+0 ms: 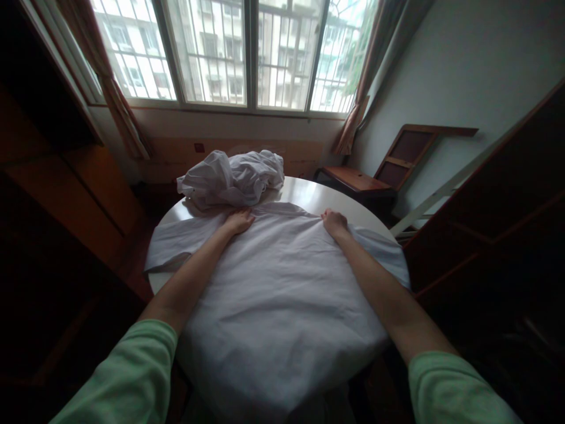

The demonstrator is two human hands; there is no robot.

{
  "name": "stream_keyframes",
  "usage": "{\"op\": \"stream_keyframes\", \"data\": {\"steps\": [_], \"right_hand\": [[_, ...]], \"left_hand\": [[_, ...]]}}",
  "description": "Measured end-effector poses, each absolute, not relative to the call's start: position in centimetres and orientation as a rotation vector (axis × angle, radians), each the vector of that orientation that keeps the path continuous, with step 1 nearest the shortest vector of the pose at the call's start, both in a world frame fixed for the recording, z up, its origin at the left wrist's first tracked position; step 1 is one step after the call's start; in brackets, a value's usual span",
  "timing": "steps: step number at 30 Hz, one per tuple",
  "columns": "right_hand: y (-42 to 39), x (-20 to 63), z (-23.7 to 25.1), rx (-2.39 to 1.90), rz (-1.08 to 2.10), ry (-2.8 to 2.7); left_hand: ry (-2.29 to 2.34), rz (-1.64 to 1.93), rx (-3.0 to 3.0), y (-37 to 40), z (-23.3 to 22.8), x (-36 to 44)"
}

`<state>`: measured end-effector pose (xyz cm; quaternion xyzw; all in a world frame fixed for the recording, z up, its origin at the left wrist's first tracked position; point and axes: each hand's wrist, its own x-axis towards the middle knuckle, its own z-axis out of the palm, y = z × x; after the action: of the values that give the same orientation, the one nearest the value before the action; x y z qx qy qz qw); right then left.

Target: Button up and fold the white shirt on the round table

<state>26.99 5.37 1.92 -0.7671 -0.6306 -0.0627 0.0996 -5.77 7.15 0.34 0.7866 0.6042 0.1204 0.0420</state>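
A white long-sleeved shirt (282, 282) is spread over a round white table (304, 189), its lower part draping over the near edge. One sleeve lies out to the left and the other to the right. Near the left shoulder, my left hand (241, 221) presses down with its fingers closed on the cloth. My right hand (334, 222) pinches the fabric by the right shoulder in a closed grip. Between both hands the shirt's upper edge is drawn fairly straight, with light creases below it.
Behind my left hand, a crumpled heap of white cloth (233, 176) rests on the table's far side. A wooden chair (359, 178) stands back right, near the wall. Barred windows (251, 53) with tied curtains are ahead. Dark wooden furniture (494, 218) flanks the right side.
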Motion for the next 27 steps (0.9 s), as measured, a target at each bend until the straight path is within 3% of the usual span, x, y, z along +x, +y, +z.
{"op": "stream_keyframes", "data": {"steps": [4, 11, 27], "right_hand": [[5.4, 27.0, 2.0, -2.295, -0.161, -1.867], [5.5, 28.1, 1.7, -2.288, -0.159, -1.874], [3.6, 34.9, 1.4, -2.256, -0.146, -1.783]], "left_hand": [[1.797, 0.389, 2.312, 7.4, 0.5, -5.9], [1.336, 0.769, 1.84, 8.9, 1.5, -10.2], [1.901, 0.707, 2.223, 7.0, -0.1, -17.0]]}}
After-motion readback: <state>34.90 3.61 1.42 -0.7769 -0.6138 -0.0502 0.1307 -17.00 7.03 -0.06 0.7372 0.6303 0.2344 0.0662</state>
